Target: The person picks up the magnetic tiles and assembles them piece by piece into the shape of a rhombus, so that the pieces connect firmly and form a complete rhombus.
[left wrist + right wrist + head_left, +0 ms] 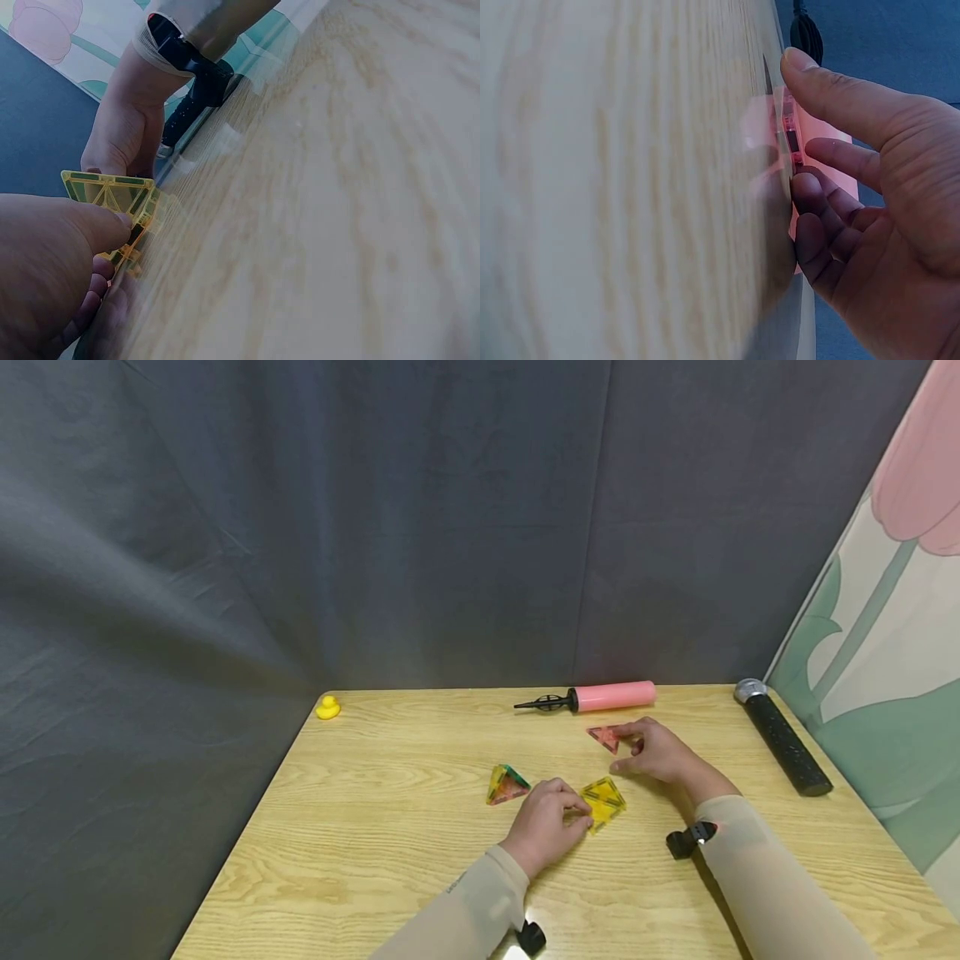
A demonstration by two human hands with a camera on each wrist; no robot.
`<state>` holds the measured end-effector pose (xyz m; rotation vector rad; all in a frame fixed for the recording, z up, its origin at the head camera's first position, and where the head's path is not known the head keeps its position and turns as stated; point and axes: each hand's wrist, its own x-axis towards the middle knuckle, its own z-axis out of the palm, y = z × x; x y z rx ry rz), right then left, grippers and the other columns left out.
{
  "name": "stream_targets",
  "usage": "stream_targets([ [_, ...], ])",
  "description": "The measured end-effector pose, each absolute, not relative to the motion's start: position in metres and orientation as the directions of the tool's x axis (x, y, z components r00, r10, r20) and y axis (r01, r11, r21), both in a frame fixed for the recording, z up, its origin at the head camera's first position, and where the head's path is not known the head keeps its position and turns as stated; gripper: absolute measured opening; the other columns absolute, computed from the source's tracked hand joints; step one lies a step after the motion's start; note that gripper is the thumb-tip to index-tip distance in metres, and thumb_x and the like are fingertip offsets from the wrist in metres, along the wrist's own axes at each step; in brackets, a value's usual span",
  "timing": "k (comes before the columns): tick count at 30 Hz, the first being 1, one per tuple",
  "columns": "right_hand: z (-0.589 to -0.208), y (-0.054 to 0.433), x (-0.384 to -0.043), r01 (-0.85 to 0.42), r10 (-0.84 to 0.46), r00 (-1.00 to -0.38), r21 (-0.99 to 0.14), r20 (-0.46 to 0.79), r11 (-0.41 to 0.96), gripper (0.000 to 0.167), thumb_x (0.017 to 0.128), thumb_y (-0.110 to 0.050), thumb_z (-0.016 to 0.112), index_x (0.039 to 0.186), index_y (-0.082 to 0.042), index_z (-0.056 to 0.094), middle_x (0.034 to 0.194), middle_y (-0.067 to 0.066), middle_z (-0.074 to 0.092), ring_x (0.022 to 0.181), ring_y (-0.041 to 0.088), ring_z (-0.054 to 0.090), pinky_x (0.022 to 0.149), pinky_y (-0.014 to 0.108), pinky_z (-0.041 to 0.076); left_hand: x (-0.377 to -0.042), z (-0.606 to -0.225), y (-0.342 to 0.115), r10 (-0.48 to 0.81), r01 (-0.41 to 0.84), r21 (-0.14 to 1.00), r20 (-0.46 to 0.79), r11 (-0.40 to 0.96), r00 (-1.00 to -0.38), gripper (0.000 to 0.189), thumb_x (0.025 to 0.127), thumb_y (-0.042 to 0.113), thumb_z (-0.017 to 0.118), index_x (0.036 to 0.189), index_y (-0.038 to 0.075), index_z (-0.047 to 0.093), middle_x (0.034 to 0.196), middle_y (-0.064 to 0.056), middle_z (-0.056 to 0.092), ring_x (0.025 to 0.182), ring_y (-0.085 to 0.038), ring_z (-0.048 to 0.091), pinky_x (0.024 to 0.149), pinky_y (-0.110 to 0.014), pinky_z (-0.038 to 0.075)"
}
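Note:
Near the middle of the wooden table, my left hand [549,825] pinches the edge of a translucent yellow magnetic tile piece [604,798]. It shows triangle shapes with dark strips. In the left wrist view the thumb lies on the edge of this yellow piece [112,192], with fingers curled beneath. Farther back, my right hand [663,756] reaches to a red triangular magnetic tile [602,737] lying on the table. Its index fingertip is right at the red tile [792,135], and the thumb stands apart. Left of the left hand sits a small yellow, green and red tile pyramid [507,787].
A pink hand pump [615,696] with a black nozzle lies along the back edge. At the right is a black microphone-shaped thing [783,743] with a silver head. A yellow toy duck [327,707] stands at the back left corner. Dark cloth [450,527] hangs behind.

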<state>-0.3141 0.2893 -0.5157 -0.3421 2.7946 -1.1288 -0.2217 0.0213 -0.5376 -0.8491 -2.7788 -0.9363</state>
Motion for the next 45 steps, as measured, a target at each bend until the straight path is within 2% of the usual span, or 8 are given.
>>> stream_targets([
  [7, -0.516, 0.289, -0.319, -0.198, -0.257, -0.966, -0.673, 0.012, 0.712, 0.074, 0.079, -0.021, 0.095, 0.140, 0.004, 0.062, 0.119, 0.020, 0.058, 0.089, 0.028, 0.055, 0.074, 0.038, 0.050, -0.223, -0.539, 0.022, 0.479, 0.538, 0.528, 0.258, 0.657, -0.839, 0.008, 0.096, 0.037, 0.079, 0.100, 0.031, 0.082, 0.100, 0.020, 0.060, 0.095, -0.001, 0.055, 0.086, -0.020, 0.047],
  [13, -0.518, 0.291, -0.324, -0.187, -0.251, -0.968, -0.671, 0.002, 0.717, 0.076, 0.077, -0.023, 0.096, 0.138, 0.005, 0.061, 0.121, 0.021, 0.060, 0.095, 0.031, 0.056, 0.078, 0.039, 0.052, -0.223, -0.541, 0.022, 0.482, 0.545, 0.521, 0.266, 0.656, -0.835, 0.007, 0.096, 0.037, 0.079, 0.100, 0.032, 0.082, 0.100, 0.019, 0.060, 0.095, -0.001, 0.055, 0.086, -0.020, 0.047],
  [20, -0.522, 0.294, -0.332, -0.177, -0.252, -0.968, -0.672, -0.015, 0.719, 0.082, 0.077, -0.027, 0.096, 0.142, 0.005, 0.058, 0.124, 0.021, 0.062, 0.108, 0.035, 0.057, 0.092, 0.049, 0.052, -0.223, -0.540, 0.021, 0.481, 0.542, 0.525, 0.262, 0.656, -0.836, 0.008, 0.096, 0.037, 0.079, 0.100, 0.031, 0.082, 0.100, 0.019, 0.060, 0.095, -0.001, 0.055, 0.087, -0.019, 0.047],
  [23, -0.523, 0.293, -0.334, -0.150, -0.232, -0.972, -0.679, -0.030, 0.719, 0.082, 0.077, -0.028, 0.097, 0.141, 0.004, 0.059, 0.122, 0.019, 0.062, 0.108, 0.035, 0.056, 0.095, 0.049, 0.051, -0.223, -0.539, 0.022, 0.479, 0.536, 0.533, 0.256, 0.655, -0.840, 0.008, 0.096, 0.036, 0.079, 0.100, 0.031, 0.082, 0.101, 0.019, 0.060, 0.096, -0.001, 0.055, 0.087, -0.020, 0.047],
  [31, -0.520, 0.292, -0.337, -0.110, -0.211, -0.976, -0.694, -0.061, 0.711, 0.080, 0.079, -0.025, 0.095, 0.142, 0.006, 0.056, 0.112, 0.014, 0.059, 0.102, 0.030, 0.053, 0.087, 0.042, 0.047, -0.223, -0.539, 0.022, 0.473, 0.529, 0.534, 0.253, 0.660, -0.844, 0.008, 0.096, 0.037, 0.079, 0.101, 0.031, 0.082, 0.100, 0.020, 0.059, 0.097, -0.001, 0.055, 0.088, -0.020, 0.048],
  [37, -0.519, 0.291, -0.338, -0.100, -0.205, -0.976, -0.692, -0.071, 0.715, 0.073, 0.079, -0.026, 0.095, 0.136, 0.003, 0.060, 0.110, 0.014, 0.059, 0.101, 0.030, 0.053, 0.085, 0.040, 0.046, -0.223, -0.540, 0.022, 0.475, 0.534, 0.532, 0.257, 0.658, -0.842, 0.008, 0.096, 0.037, 0.079, 0.100, 0.031, 0.082, 0.100, 0.020, 0.059, 0.097, -0.001, 0.056, 0.089, -0.020, 0.048],
  [41, -0.518, 0.290, -0.337, -0.099, -0.202, -0.977, -0.679, -0.073, 0.727, 0.069, 0.079, -0.030, 0.095, 0.133, 0.000, 0.063, 0.109, 0.013, 0.059, 0.100, 0.030, 0.052, 0.084, 0.041, 0.046, -0.223, -0.540, 0.022, 0.476, 0.536, 0.533, 0.260, 0.655, -0.840, 0.008, 0.096, 0.037, 0.079, 0.100, 0.031, 0.082, 0.100, 0.020, 0.059, 0.097, -0.001, 0.055, 0.089, -0.020, 0.048],
  [45, -0.516, 0.287, -0.336, -0.121, -0.215, -0.974, -0.657, -0.065, 0.744, 0.074, 0.078, -0.038, 0.095, 0.133, 0.000, 0.063, 0.110, 0.014, 0.061, 0.099, 0.031, 0.052, 0.084, 0.042, 0.046, -0.224, -0.540, 0.021, 0.474, 0.533, 0.539, 0.258, 0.653, -0.842, 0.008, 0.096, 0.037, 0.079, 0.100, 0.031, 0.082, 0.100, 0.020, 0.059, 0.096, -0.001, 0.055, 0.088, -0.020, 0.048],
])
